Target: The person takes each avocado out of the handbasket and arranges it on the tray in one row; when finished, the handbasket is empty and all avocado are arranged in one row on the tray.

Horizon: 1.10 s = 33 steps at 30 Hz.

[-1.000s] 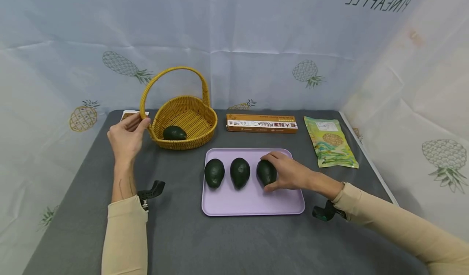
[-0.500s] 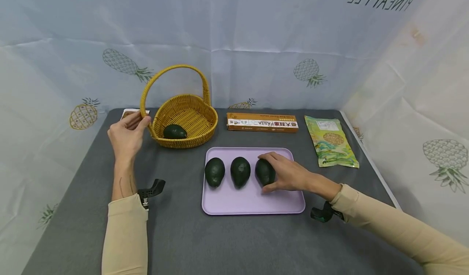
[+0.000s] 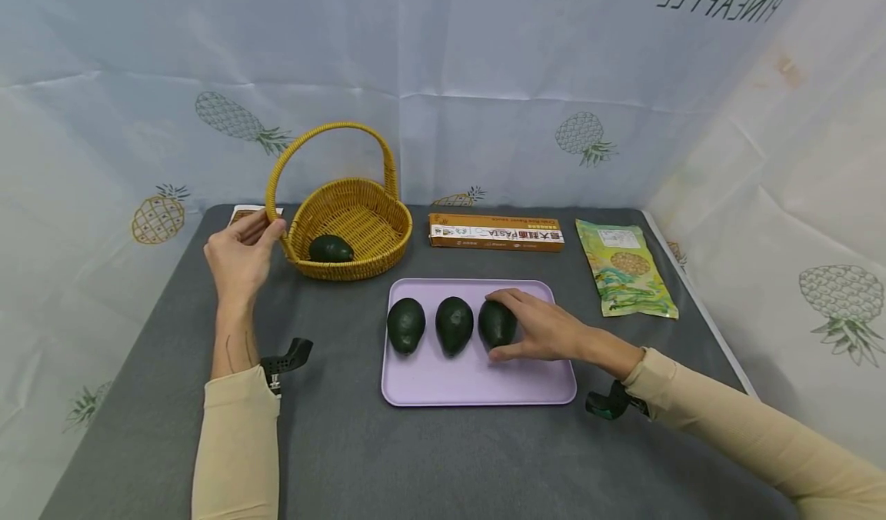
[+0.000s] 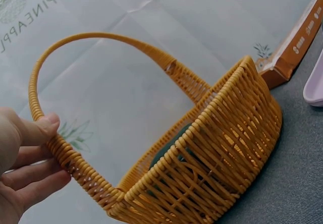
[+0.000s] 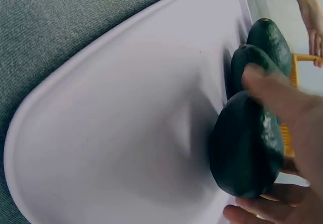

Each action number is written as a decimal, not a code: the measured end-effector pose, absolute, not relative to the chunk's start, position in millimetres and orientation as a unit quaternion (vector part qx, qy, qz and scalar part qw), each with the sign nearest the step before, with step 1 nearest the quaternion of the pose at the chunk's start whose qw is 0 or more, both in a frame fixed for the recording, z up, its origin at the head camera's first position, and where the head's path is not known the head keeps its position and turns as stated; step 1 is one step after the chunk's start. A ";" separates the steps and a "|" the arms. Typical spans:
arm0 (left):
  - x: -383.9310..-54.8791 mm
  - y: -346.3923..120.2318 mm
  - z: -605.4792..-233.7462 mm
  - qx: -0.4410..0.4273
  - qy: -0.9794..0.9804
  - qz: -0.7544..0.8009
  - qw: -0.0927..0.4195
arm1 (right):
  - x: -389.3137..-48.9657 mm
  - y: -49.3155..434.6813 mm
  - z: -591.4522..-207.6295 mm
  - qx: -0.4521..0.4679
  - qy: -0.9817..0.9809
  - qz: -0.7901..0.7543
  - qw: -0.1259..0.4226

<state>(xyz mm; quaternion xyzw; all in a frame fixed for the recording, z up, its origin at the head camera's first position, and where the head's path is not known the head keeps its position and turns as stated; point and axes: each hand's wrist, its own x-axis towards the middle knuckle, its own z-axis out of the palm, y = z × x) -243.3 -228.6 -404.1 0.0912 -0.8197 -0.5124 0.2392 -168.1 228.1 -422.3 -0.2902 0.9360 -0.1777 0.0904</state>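
Beside the yellow wicker basket [image 3: 353, 270], my left hand [image 3: 238, 255] pinches the left side of its arched handle [image 4: 50, 138] between thumb and fingers. One dark green avocado [image 3: 331, 248] lies inside the basket. On the lilac tray [image 3: 477, 385] three avocados form a row. My right hand [image 3: 540, 324] holds the rightmost avocado [image 3: 496, 325], thumb on its near side and fingers on its far side. In the right wrist view the thumb is blurred over this avocado's upper end. The middle avocado [image 3: 454, 326] and the left avocado [image 3: 405, 326] are untouched.
Behind the tray lies an orange pasta box [image 3: 495, 232]. A green and yellow bag [image 3: 626, 268] lies flat to its right. A small packet [image 3: 244, 213] shows partly behind the left hand. A pineapple-print curtain [image 3: 477, 58] encloses the grey table [image 3: 443, 466].
My right hand and the rightmost avocado have shifted slightly left on the tray, closer to the middle one. The left hand stays on the basket handle, and the basket has not moved.
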 end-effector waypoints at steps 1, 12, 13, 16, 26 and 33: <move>-243.4 -228.6 -404.2 0.091 -0.820 -0.512 0.239 | -168.2 228.1 -422.1 -0.289 0.936 -0.178 0.092; -243.6 -229.4 -403.4 0.092 -0.819 -0.514 0.237 | -167.9 229.7 -417.5 -0.307 0.935 -0.155 0.084; -243.7 -229.4 -403.5 0.090 -0.820 -0.513 0.238 | -167.8 229.5 -417.8 -0.307 0.935 -0.155 0.084; -243.8 -229.2 -403.9 0.086 -0.819 -0.512 0.242 | -167.5 228.9 -418.9 -0.311 0.934 -0.157 0.081; -242.8 -229.2 -403.4 0.090 -0.819 -0.511 0.243 | -167.4 228.1 -419.5 -0.314 0.934 -0.153 0.076; -242.4 -228.2 -403.9 0.090 -0.822 -0.508 0.240 | -174.0 225.8 -410.3 -0.318 0.928 -0.169 0.099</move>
